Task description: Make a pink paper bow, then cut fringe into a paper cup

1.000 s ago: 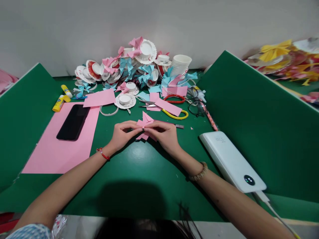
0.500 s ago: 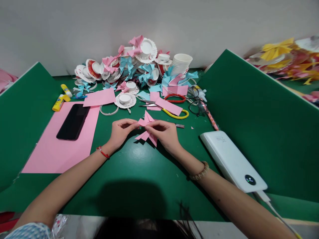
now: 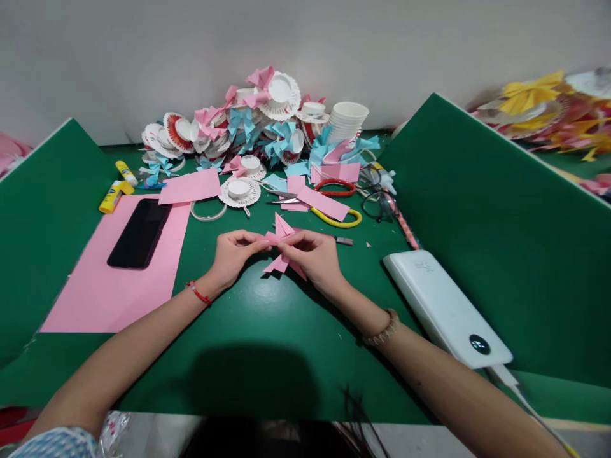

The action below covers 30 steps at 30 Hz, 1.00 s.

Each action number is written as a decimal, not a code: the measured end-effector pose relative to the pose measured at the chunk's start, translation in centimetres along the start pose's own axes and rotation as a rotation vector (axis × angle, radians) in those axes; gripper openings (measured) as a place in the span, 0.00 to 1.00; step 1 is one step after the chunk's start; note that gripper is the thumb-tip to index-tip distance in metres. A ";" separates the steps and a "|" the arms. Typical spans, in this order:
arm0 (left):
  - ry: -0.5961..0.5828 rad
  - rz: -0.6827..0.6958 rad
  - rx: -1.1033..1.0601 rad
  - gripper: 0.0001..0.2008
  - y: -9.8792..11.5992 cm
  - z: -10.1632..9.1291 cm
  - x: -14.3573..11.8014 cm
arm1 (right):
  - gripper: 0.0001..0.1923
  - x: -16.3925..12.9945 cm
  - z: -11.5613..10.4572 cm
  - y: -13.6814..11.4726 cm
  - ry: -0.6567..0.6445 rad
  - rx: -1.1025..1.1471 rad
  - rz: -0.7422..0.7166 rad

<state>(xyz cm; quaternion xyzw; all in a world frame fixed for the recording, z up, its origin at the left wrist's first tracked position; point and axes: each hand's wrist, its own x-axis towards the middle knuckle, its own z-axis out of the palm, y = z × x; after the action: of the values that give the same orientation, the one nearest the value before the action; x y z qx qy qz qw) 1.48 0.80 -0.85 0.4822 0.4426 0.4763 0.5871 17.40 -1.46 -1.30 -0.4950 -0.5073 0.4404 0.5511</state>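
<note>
Pinching folded pink paper (image 3: 281, 245), both hands; open green table (image 3: 267, 331) nearer.

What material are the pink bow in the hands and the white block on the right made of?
Pink bow: thin matte paper, judging by its sharp creases and pointed folds. White block: probably smooth, slightly glossy plastic, with rounded edges, a dark round indicator and a cable at one end.

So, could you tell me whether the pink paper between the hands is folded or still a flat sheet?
Folded: the pink paper piece shows pointed flaps above and below the pinching left hand and right hand.
</note>
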 end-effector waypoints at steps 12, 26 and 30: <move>0.078 0.007 -0.022 0.11 -0.1 0.7 -0.2 | 0.04 -0.1 0.4 0.2 0.037 0.024 0.016; 0.077 0.031 -0.042 0.14 -0.7 0.6 -0.2 | 0.18 0.1 0.4 0.5 0.071 0.081 0.036; 0.081 0.019 -0.057 0.14 -0.8 0.6 -0.2 | 0.26 0.2 0.3 0.9 0.039 0.123 0.057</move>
<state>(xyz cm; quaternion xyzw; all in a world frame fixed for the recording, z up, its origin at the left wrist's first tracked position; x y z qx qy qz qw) 2.13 0.47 -1.50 0.4499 0.4475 0.5136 0.5776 17.10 -1.14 -2.15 -0.4829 -0.4541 0.4766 0.5775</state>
